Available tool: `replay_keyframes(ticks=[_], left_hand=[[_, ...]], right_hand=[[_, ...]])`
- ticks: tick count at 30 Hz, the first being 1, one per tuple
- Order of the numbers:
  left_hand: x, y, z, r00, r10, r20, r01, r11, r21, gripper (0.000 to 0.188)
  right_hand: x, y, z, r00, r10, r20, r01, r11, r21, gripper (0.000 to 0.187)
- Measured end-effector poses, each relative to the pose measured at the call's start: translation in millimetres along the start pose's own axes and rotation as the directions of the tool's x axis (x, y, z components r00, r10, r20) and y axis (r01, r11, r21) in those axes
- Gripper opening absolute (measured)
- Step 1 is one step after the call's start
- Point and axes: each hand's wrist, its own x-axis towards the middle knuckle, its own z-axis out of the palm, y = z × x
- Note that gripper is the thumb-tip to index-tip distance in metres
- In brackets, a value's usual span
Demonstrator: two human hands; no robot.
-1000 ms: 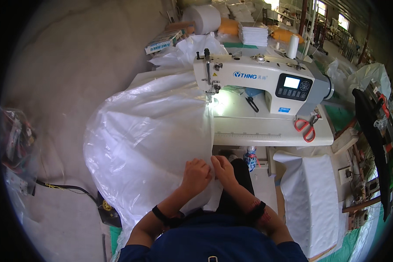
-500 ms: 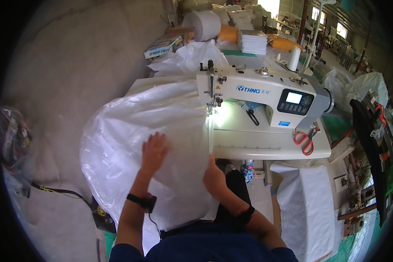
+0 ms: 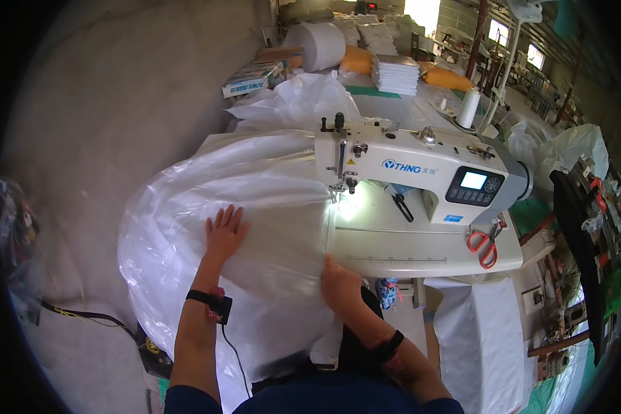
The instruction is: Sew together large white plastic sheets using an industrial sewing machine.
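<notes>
A large sheet of shiny white plastic material covers the left of the sewing table, and its right edge runs up under the needle of a white sewing machine. My left hand lies flat on this sheet with the fingers spread. At the sheet's right edge, just before the table's front, my right hand is closed in a pinch on the white sheet. The machine's lamp lights the needle area, where the stitching itself is too bright to make out.
Red-handled scissors and small black thread snips lie on the machine bed. A thread cone stands behind the machine. White sheeting hangs at the lower right. A stack of folded white sheets sits at the back.
My left hand has shifted slightly left over the sheet and now rests flat. My right hand still pinches the edge. The view has tilted, so the machine appears lower.
</notes>
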Motion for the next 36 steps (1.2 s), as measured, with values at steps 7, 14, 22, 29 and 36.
replay_keyframes(ticks=[7,14,22,29,36], left_hand=[[43,10,7,1.0,-0.009,0.01,0.009,1.0,0.019,0.058],[93,13,21,0.999,-0.027,0.029,0.025,0.998,0.057,0.059],[135,23,15,0.984,-0.115,0.139,0.109,0.993,0.051,0.061],[17,53,-18,0.978,0.205,0.031,-0.192,0.952,-0.239,0.058],[-71,39,-4,0.993,0.06,-0.097,-0.063,0.998,-0.029,0.056]], right_hand=[[52,11,-5,0.999,0.0,0.044,0.006,0.99,-0.139,0.029],[96,26,1,0.998,0.012,-0.061,-0.021,0.989,-0.149,0.024],[124,32,-4,0.973,0.222,0.061,-0.23,0.958,0.171,0.032],[-20,25,24,0.677,-0.09,0.731,-0.725,0.092,0.683,0.046],[-82,-14,39,0.653,-0.385,0.652,-0.431,0.52,0.738,0.046]])
